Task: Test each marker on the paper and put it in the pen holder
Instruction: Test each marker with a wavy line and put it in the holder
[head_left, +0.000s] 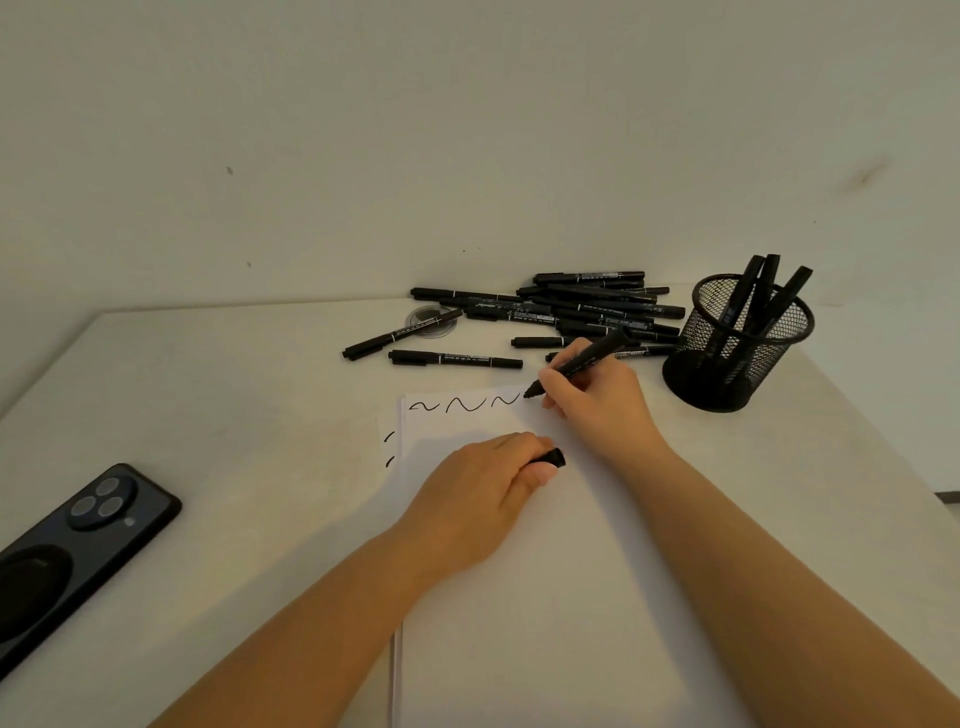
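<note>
1. Head cam looks down at a pale desk (218, 415) with white paper (519, 597) running from the middle to the bottom of the frame.
2. Right hand (597, 400), just right of centre, has its fingers (558, 374) pinching a black marker (582, 358), uncapped, with the tip right at the paper's top edge.
3. Three black squiggles (462, 404) sit in a row along the top of the paper, just left of that tip.
4. Left hand (488, 488) rests on the paper mid-frame, fingers curled round the marker's black cap (553, 458), which pokes out on the right side.
5. Pile of capped markers (571, 312) lies on the desk above the paper, a couple strayed off to the left.
6. Black mesh pen holder (737, 348) stands at right of the pile, with a few markers already leaning inside.
7. Dark phone (78, 556) lies camera-side up at the lower left.
</note>
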